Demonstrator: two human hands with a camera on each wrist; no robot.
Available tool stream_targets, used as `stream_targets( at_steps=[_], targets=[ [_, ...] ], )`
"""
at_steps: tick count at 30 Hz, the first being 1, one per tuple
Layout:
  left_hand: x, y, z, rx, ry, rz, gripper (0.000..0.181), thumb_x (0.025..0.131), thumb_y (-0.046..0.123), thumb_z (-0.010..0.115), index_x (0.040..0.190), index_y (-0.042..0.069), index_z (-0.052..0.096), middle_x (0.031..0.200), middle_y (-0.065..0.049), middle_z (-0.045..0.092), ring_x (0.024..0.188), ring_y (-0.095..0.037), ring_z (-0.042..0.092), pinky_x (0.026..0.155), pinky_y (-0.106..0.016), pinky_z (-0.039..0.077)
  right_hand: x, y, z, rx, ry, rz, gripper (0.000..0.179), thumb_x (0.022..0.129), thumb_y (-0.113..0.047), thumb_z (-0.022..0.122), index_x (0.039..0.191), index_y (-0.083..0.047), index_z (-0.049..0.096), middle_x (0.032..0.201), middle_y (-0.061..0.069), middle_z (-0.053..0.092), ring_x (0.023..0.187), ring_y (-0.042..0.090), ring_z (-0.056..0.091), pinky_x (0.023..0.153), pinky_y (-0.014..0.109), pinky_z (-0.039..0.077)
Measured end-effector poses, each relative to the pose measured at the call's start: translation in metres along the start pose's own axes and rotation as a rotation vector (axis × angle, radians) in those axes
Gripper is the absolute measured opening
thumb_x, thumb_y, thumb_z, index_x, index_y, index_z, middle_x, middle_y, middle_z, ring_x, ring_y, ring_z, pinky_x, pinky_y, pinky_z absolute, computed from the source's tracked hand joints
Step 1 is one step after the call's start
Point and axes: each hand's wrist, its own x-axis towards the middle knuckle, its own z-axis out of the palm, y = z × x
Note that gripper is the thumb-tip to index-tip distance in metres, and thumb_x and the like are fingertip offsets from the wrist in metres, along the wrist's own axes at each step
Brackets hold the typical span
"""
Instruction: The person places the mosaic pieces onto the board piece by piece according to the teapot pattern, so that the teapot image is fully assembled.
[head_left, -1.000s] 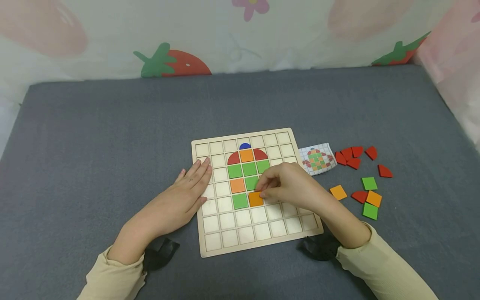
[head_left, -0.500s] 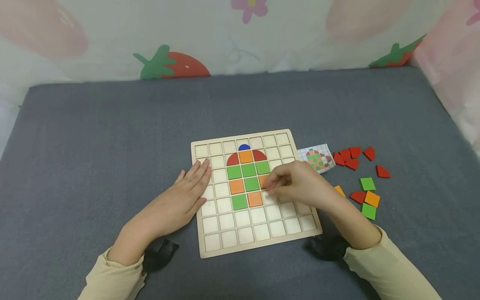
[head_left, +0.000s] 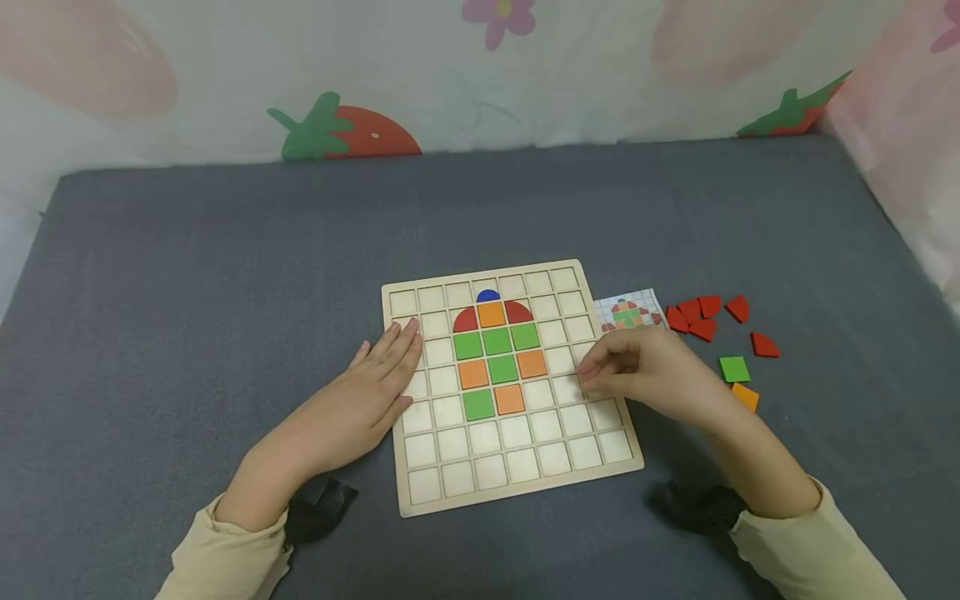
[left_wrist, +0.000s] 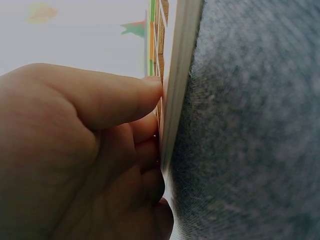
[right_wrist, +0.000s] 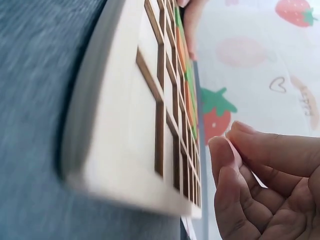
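My left hand (head_left: pixel 360 400) lies with straight fingers on the left edge of a wooden grid board (head_left: pixel 491 473). In the left wrist view, the thumb (left_wrist: pixel 125 97) rests along the board's rim. My right hand (head_left: pixel 660 371) hovers over the board's right edge, fingers loosely bent, thumb tip close to the index fingertip. The right wrist view shows nothing between those fingertips (right_wrist: pixel 222 150). Several pieces sit in the board's cells: green squares (head_left: pixel 497 341), orange squares (head_left: pixel 510 399), two red quarter-rounds (head_left: pixel 518 312) and a blue half-round (head_left: pixel 488 296).
Right of the board lies a printed pattern card (head_left: pixel 637 305), partly behind my right hand. Beyond it are several loose red quarter-rounds (head_left: pixel 702 330), a green square (head_left: pixel 734 369) and an orange square (head_left: pixel 745 397). The grey cloth table (head_left: pixel 225 250) meets a strawberry-print curtain (head_left: pixel 570 92).
My right hand has left the lower orange square and moved right to the board's edge, uncovering an orange square in the row above. My left hand stays put.
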Motion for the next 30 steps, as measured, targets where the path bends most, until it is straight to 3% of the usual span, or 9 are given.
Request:
stream_targets(
  at_steps=[21, 30],
  targets=[
    [0.000, 0.001, -0.003, -0.015, -0.011, 0.007, 0.060, 0.100, 0.016, 0.045, 0.149, -0.003, 0.015, 0.157, -0.013, 0.003, 0.144, -0.028, 0.001, 0.112, -0.051, 0.012, -0.038, 0.022, -0.032, -0.063, 0.091, 0.094, 0.014, 0.082, -0.008, 0.073, 0.094, -0.001, 0.070, 0.085, 0.006, 0.069, 0.073, 0.016, 0.066, 0.065, 0.029, 0.054],
    [0.001, 0.000, -0.002, -0.009, -0.009, 0.008, 0.060, 0.100, 0.016, 0.045, 0.149, -0.002, 0.015, 0.157, -0.013, 0.004, 0.144, -0.027, 0.001, 0.112, -0.051, 0.012, -0.048, 0.031, -0.042, -0.101, 0.122, 0.139, 0.015, 0.084, -0.015, 0.072, 0.094, -0.003, 0.070, 0.087, 0.005, 0.071, 0.077, 0.014, 0.067, 0.069, 0.024, 0.053]
  ],
)
